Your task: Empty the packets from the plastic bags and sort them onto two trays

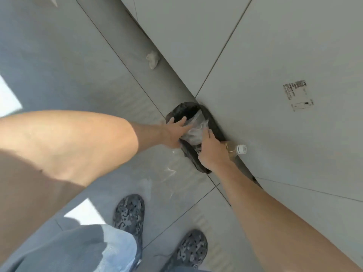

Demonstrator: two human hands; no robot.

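Observation:
A crumpled clear plastic bag (196, 129) lies in the mouth of a black bin bag (186, 111) that stands on the floor against the wall. My left hand (174, 132) rests on the clear bag's left side with its fingers spread. My right hand (213, 152) grips the clear bag's lower right edge together with the black bag's rim. No packets and no trays are in view.
A bottle with a white cap (236, 149) stands against the wall just right of my right hand. A crumpled white scrap (152, 59) lies further along the wall. A label (298, 95) is stuck on the wall tile. My feet (128, 213) stand on the grey tiled floor.

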